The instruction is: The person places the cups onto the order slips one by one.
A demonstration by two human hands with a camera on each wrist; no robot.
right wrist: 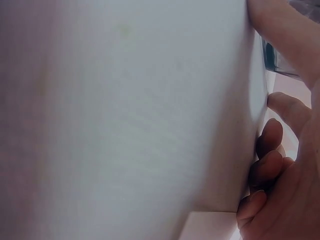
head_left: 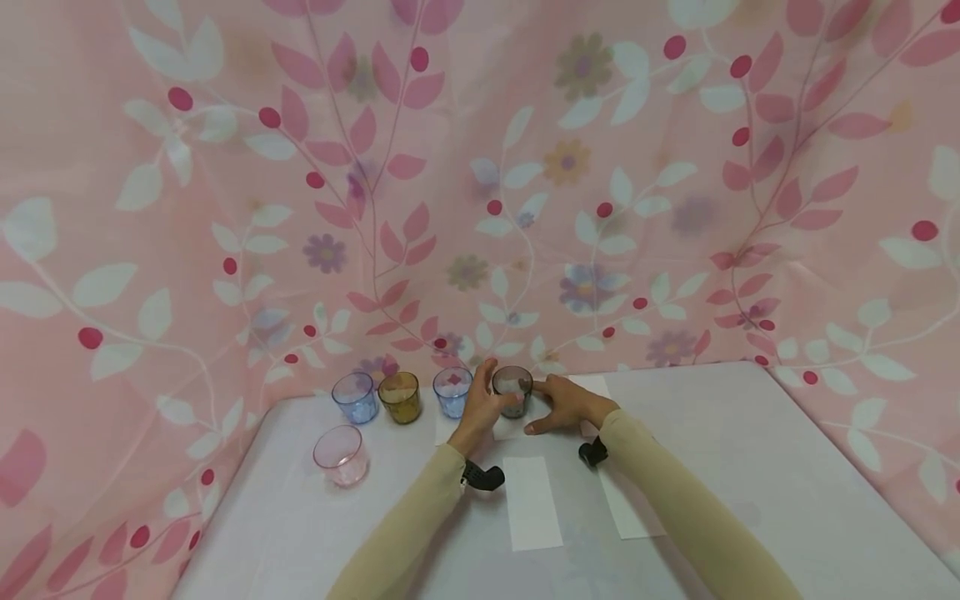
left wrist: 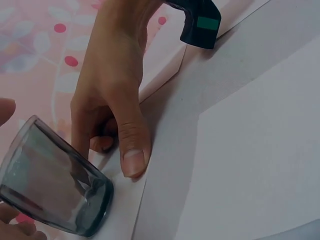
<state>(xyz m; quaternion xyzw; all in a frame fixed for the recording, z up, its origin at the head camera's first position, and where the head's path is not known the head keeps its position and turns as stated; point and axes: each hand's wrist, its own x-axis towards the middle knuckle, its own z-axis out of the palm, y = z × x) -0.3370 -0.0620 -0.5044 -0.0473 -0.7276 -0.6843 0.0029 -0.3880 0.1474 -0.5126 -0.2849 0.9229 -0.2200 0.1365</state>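
In the head view a smoky grey glass cup (head_left: 513, 382) stands upright near the back edge of the table. My left hand (head_left: 483, 410) is around its left side, thumb across the front and a finger toward the back. On the other side my right hand (head_left: 566, 405) reaches in, its index fingertip at the glass and its thumb down on the white surface. The left wrist view has the grey glass (left wrist: 55, 180) close up, left fingertips (left wrist: 20, 227) beside it. The right wrist view shows several right fingers (right wrist: 265, 167) bent; the glass is mostly hidden there.
A blue glass (head_left: 452, 393) stands just left of my left hand. Farther left are an amber glass (head_left: 401, 398), another blue glass (head_left: 355, 398) and a pink glass (head_left: 341, 456). White paper strips (head_left: 533, 504) lie on the white table (head_left: 750, 467). A floral curtain (head_left: 480, 167) hangs behind.
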